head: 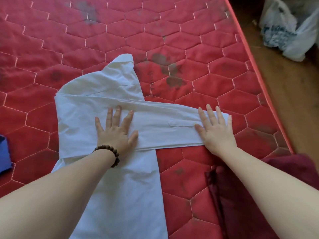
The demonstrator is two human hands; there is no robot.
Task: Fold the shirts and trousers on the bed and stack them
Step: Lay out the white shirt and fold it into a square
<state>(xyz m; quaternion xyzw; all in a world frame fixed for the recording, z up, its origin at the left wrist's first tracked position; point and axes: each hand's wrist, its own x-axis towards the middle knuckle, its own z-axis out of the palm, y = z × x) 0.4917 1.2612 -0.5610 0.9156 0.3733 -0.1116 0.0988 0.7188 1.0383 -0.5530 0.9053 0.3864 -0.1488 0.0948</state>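
Nearest the camera, two bare forearms reach forward over the bed (172, 37), a red mattress quilted in hexagons with several dark smudges. A dark maroon cloth (229, 195) lies at the near right edge of the mattress, partly under the right forearm.

White shirt (110, 178): spread flat on the mattress, left of centre. Body runs from the near edge away toward the collar (123, 63), which points to the far side. One sleeve (165, 121) is laid crosswise over the chest and extends right, past the body, onto bare mattress.

Left hand (116, 131): palm down, fingers straight and spread, pressing the shirt where the sleeve crosses the body. A bracelet of brown beads (108, 155) sits on this wrist.

Right hand (215, 129): palm down, fingers straight and slightly apart, pressing the cuff end of the sleeve flat. Neither hand grips any fabric.

Left edge, near: a patch of blue fabric (4, 156), cut off by the frame; cannot tell what garment it is.

Far right, off the bed: brown floor (293, 83), with a crumpled white plastic bag (291, 30) bearing blue print lying on it.
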